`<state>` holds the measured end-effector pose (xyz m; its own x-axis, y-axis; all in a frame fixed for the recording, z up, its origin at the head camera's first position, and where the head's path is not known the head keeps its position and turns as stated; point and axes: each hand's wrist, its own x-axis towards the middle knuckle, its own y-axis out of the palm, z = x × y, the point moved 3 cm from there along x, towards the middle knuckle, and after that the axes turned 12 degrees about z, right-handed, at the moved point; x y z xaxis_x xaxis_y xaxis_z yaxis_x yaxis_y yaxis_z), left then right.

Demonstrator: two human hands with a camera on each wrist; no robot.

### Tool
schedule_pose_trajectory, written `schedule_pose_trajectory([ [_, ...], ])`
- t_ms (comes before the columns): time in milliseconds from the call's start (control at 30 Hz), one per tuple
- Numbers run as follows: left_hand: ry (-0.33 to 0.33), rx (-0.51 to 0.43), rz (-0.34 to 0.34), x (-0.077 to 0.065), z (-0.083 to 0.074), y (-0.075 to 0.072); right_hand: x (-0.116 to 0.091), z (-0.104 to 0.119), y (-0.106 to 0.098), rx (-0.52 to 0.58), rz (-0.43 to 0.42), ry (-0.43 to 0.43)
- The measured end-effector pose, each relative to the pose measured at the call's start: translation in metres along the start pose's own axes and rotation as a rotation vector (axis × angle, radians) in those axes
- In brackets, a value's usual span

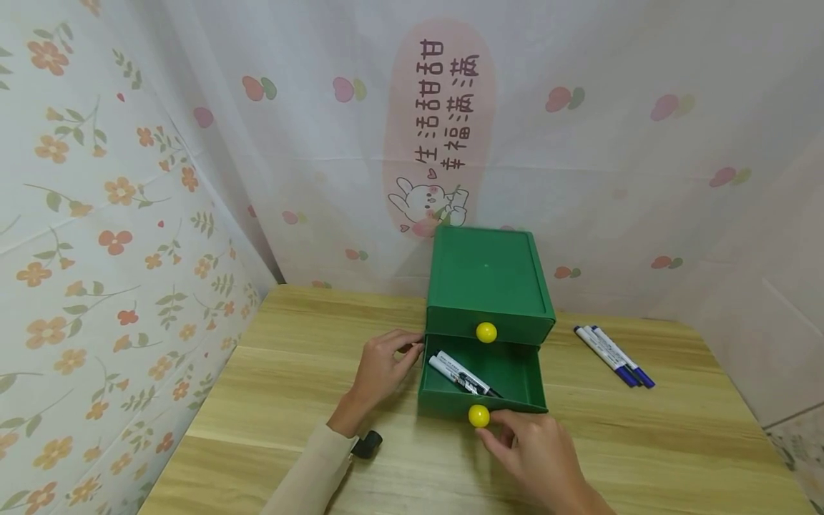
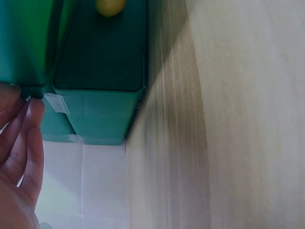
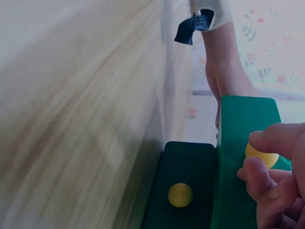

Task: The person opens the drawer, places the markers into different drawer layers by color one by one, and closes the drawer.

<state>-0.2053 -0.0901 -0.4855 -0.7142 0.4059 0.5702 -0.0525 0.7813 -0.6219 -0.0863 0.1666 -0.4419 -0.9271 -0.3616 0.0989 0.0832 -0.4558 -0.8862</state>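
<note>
A small green drawer box (image 1: pixel 488 282) stands on a pale wooden surface (image 1: pixel 290 372), toward the far middle. It has two drawers, each with a round yellow knob. The upper drawer is shut; its knob (image 1: pixel 486 332) sits at the front centre. The lower drawer (image 1: pixel 481 379) is pulled out toward the near edge and holds two white markers (image 1: pixel 462 373) lying slantwise, their long axis running from far left to near right.

The right hand (image 1: pixel 529 452) is at the near side of the open drawer, with thumb and fingers pinching the lower knob (image 1: pixel 478 415). The knob lies just to the far left of that hand, and the drawer slides along the near-far line straight through it.

The left hand (image 1: pixel 383 363) rests against the left side of the box, where the upper drawer meets the lower, fingers lightly curled and touching the wall, gripping nothing.

Two more markers with blue caps (image 1: pixel 614 355) lie on the surface to the right of the box, well apart from both hands.
</note>
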Motion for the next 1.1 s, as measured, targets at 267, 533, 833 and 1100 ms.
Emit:
schedule_pose_trajectory([
  [267, -0.025, -0.027, 0.012, 0.0, -0.002, -0.001, 0.016, -0.01, -0.001, -0.027, -0.084, -0.063],
  [533, -0.02, -0.05, 0.007, -0.001, -0.002, -0.001, 0.032, -0.018, -0.001, -0.063, -0.127, -0.091],
  [833, -0.026, -0.071, 0.007, 0.0, -0.003, -0.002, 0.049, -0.027, -0.002, -0.087, -0.163, -0.112],
  [1100, -0.039, -0.089, 0.01, -0.001, 0.0, -0.001, 0.06, -0.031, -0.001, -0.109, -0.208, -0.13],
])
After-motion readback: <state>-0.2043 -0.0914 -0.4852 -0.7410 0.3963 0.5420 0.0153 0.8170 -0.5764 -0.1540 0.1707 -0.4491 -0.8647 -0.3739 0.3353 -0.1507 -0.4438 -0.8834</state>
